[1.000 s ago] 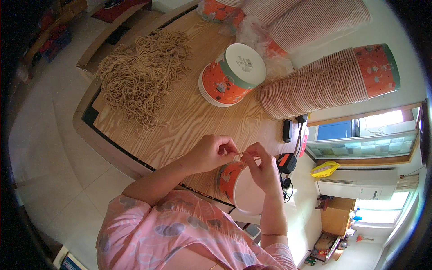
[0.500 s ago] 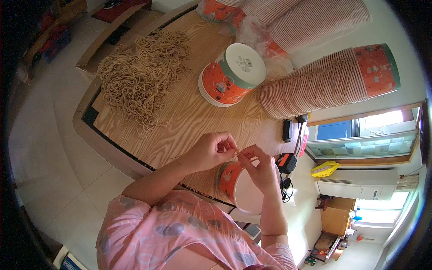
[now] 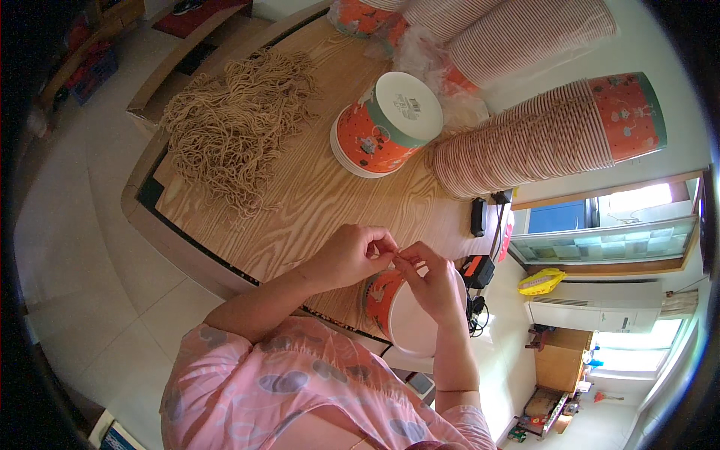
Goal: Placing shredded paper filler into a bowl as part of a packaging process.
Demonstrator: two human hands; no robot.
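My left hand (image 3: 358, 253) and my right hand (image 3: 433, 283) meet fingertip to fingertip above the near side of the table. Both are closed in a pinch on a thin pale cord, mostly hidden by the fingers. Just below and partly behind my right hand lies an orange paper bucket (image 3: 381, 301) with a white base, tipped toward me. Farther off, another orange paper bucket (image 3: 375, 139) with a green band stands upside down. To its left spreads a big tangled heap of tan cords (image 3: 232, 127).
A long nested stack of paper buckets (image 3: 525, 142), with tan cords along it, lies at the far right. Behind it are more stacks in clear plastic (image 3: 532, 37). A black and orange box (image 3: 477, 271) and black cables (image 3: 478, 313) sit right of my right hand.
My fingertips have drawn closer together, and the pale cord between them shows less. My left hand has dropped slightly. The buckets and the heap of cords stay put.
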